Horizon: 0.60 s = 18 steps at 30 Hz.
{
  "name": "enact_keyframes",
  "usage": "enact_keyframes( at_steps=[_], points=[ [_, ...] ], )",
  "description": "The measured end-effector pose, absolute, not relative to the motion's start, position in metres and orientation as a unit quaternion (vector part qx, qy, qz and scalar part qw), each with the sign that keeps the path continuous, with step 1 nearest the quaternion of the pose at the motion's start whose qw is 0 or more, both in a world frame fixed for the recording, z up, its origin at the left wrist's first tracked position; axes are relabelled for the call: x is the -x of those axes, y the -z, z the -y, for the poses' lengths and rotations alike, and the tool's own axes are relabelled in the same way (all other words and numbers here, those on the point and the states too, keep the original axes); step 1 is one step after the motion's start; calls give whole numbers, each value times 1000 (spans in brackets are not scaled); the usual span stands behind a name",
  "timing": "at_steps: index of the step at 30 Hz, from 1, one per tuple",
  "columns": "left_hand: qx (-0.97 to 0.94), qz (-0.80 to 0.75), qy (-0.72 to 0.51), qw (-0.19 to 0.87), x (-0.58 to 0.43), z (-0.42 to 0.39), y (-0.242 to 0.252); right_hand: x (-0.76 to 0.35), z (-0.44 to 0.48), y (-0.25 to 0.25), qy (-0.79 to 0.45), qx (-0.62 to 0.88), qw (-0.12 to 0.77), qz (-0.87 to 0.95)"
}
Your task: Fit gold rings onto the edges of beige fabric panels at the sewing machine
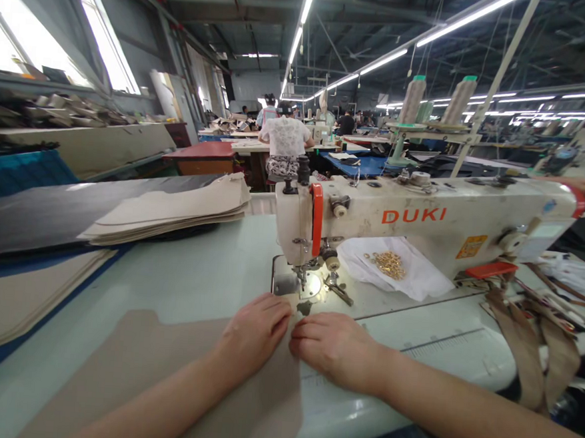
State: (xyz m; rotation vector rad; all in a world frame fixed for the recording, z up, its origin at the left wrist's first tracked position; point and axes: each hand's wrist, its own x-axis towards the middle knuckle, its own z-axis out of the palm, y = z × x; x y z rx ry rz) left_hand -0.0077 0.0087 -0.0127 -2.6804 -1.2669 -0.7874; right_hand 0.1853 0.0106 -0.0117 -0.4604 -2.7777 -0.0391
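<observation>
A large beige fabric panel (177, 364) lies on the pale green sewing table, its upper corner just in front of the needle area of a white sewing machine (353, 210). My left hand (257, 330) rests over the panel's upper edge, fingers curled and drawn together on it. Opposite it, my right hand (336, 349) pinches the panel's right edge near that corner. The fingertips of both hands almost meet, hiding what lies right between them. Beyond them, the presser foot (302, 276) stands over the lit needle plate (312, 286).
White cloth (418, 281) under the machine arm holds many small brass-coloured rings (389, 264). Stacked beige panels (173, 210) lie at the left. Brown straps (528, 349) hang at the right edge. Thread cones (411, 100) stand behind the machine. A seated person (285, 142) works ahead.
</observation>
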Motion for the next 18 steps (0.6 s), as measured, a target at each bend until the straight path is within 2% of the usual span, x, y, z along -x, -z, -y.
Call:
enact_keyframes(
  at_steps=[18],
  points=[
    [879, 395, 263, 46, 6, -17, 13, -186, -12, 13, -10, 161, 182, 970]
  ],
)
